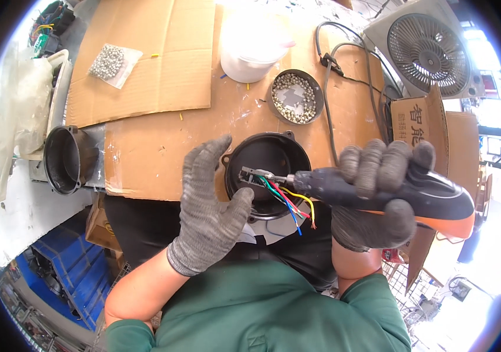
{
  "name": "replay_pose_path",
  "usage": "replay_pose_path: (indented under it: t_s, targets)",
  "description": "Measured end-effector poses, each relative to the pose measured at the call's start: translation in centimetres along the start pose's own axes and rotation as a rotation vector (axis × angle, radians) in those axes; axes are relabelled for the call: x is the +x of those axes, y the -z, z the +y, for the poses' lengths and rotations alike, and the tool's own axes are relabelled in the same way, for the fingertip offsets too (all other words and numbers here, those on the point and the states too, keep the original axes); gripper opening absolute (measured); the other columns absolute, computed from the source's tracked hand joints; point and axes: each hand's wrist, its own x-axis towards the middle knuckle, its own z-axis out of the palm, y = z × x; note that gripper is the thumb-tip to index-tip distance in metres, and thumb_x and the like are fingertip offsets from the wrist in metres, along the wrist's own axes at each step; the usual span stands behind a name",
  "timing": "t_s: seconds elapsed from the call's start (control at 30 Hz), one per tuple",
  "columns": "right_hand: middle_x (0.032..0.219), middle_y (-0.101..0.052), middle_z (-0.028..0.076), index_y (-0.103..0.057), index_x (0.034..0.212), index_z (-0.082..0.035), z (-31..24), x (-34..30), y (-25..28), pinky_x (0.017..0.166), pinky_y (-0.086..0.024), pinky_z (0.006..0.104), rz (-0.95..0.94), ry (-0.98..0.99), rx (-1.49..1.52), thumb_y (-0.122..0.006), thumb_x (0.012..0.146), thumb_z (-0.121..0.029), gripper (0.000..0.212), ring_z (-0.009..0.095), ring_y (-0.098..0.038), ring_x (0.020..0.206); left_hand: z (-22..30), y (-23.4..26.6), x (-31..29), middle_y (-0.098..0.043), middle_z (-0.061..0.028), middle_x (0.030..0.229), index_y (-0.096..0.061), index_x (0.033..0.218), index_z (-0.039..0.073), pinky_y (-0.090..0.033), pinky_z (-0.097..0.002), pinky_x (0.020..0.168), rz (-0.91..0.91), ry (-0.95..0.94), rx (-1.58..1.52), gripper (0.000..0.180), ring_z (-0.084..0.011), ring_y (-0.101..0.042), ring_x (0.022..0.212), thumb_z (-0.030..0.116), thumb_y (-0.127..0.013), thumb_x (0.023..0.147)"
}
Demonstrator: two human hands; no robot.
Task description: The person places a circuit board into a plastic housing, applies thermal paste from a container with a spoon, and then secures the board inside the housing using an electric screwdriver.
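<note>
Left hand (212, 205) gripping black round housing (268, 154), right hand (379, 193) clamped on cordless screwdriver (391, 196), bit inside housing, coloured wires (291, 202) trailing over its near rim

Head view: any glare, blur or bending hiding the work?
Head view: white tub and right edge blown out by glare; cardboard edges bend toward the rim; black housing, coloured wires, both gloved hands sharp.
</note>
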Motion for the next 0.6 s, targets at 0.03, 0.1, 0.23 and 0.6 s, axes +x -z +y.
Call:
replay_pose_path:
  t_s: [0.03,0.1,0.23,0.6]
  targets:
    - [0.086,-0.060,-0.001,-0.046,0.152,-0.018,0.4,0.2,0.2,0.074,-0.053,0.0343,-0.047,-0.021,-0.103,-0.080,0.085,-0.013,0.076,0.014,-0.060,0.070,-0.9,-0.8,0.0,-0.052,-0.0195,0.137,-0.040,0.149,-0.001,-0.040,-0.0426,0.113,-0.035,0.095,-0.097,0.071,-0.0319,-0.050,0.131,0.001,-0.067,0.083]
    - [0.092,-0.063,0.001,-0.047,0.152,-0.021,0.8,-0.4,0.5,0.081,-0.052,0.0376,-0.043,-0.104,-0.118,-0.084,0.084,-0.012,0.078,0.017,-0.062,0.078,-1.5,-1.6,0.1,-0.048,-0.0182,0.140,-0.036,0.151,0.001,-0.037,-0.0417,0.117,-0.067,0.195,-0.203,0.074,-0.0293,-0.049,0.132,-0.004,-0.063,0.083]
    - [0.098,-0.062,0.002,-0.048,0.151,-0.024,1.6,-1.0,0.6,0.088,-0.050,0.0419,-0.063,-0.279,-0.145,-0.084,0.085,-0.010,0.076,0.022,-0.061,0.092,-1.9,-2.5,0.4,-0.049,-0.0210,0.139,-0.036,0.151,0.000,-0.039,-0.0431,0.115,-0.078,0.280,-0.227,0.075,-0.0344,-0.049,0.132,-0.008,-0.060,0.080]
    - [0.097,-0.065,0.006,-0.047,0.152,-0.020,2.7,-1.1,0.2,0.090,-0.053,0.0427,-0.073,-0.338,-0.177,-0.084,0.085,-0.006,0.078,0.023,-0.064,0.095,-1.8,-2.8,0.7,-0.055,-0.0196,0.134,-0.050,0.142,0.003,-0.039,-0.0468,0.113,-0.021,0.264,-0.209,0.069,-0.0400,-0.050,0.127,-0.008,-0.062,0.075]
